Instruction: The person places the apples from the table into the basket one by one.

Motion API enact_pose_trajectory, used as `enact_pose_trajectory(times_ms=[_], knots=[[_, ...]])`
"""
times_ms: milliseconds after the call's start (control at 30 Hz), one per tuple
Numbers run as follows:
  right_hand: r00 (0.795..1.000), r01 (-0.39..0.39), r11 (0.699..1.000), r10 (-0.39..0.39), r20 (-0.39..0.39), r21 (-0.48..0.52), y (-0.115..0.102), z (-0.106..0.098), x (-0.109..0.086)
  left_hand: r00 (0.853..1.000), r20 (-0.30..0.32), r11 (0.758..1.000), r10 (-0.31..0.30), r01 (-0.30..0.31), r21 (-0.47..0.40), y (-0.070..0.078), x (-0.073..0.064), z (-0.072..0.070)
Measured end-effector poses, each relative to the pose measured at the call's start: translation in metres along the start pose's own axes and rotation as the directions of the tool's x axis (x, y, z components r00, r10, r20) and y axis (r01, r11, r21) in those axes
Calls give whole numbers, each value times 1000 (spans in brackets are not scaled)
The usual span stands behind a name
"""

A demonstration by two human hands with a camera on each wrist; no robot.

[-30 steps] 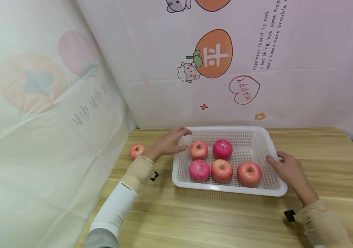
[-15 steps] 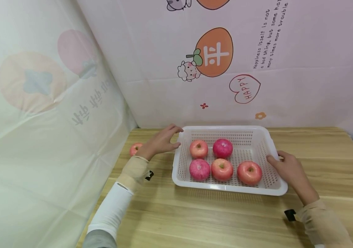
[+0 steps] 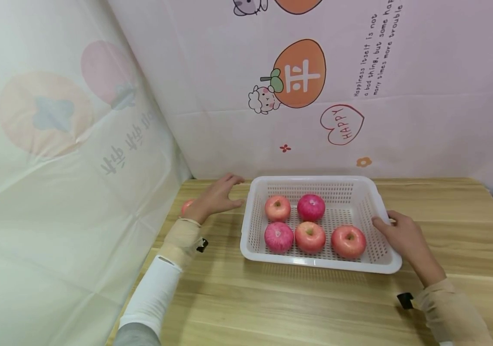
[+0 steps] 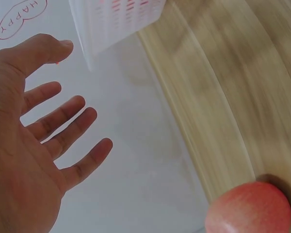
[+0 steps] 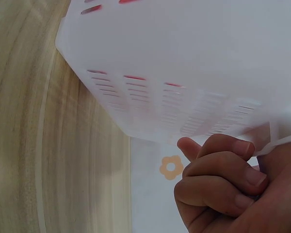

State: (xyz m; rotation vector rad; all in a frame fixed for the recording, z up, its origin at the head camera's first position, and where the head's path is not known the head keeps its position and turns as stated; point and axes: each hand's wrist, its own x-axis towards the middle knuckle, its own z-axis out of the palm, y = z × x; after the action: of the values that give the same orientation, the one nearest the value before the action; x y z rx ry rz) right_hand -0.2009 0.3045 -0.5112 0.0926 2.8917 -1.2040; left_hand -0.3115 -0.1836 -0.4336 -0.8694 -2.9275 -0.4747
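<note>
A white plastic basket [image 3: 315,262] with slotted walls stands on the wooden table. Inside it lie several apples, among them a deep pink apple [image 3: 311,207] at the back and a red apple [image 3: 348,241] at the front right. My right hand [image 3: 404,238] grips the basket's right rim, thumb over the edge and fingers curled beneath it in the right wrist view. To the left of the basket, my left hand [image 3: 215,199] is apart from it, fingers spread and holding nothing. A lone apple [image 4: 250,208] rests on the table, partly hidden behind the left wrist in the head view.
A white cloth printed with cartoon fruit [image 3: 299,74] hangs behind the table, and another pale cloth [image 3: 78,216] hangs along the left side. The wooden table [image 3: 307,312] extends in front of the basket and to its right.
My left hand has moved left, away from the basket's left rim, and now covers more of the lone apple. The right hand and the basket have stayed in place.
</note>
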Motion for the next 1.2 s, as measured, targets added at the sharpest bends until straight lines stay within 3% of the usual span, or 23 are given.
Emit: enact_pose_trajectory(times_ms=[600, 1200], knots=[[1000, -16, 1000, 16, 6, -4, 0, 1, 1, 994, -45, 995, -96, 97, 24, -31, -18, -1], [1000, -6, 1000, 6, -7, -10, 0, 1, 0, 976, -69, 978, -205, 207, 26, -55, -37, 6]])
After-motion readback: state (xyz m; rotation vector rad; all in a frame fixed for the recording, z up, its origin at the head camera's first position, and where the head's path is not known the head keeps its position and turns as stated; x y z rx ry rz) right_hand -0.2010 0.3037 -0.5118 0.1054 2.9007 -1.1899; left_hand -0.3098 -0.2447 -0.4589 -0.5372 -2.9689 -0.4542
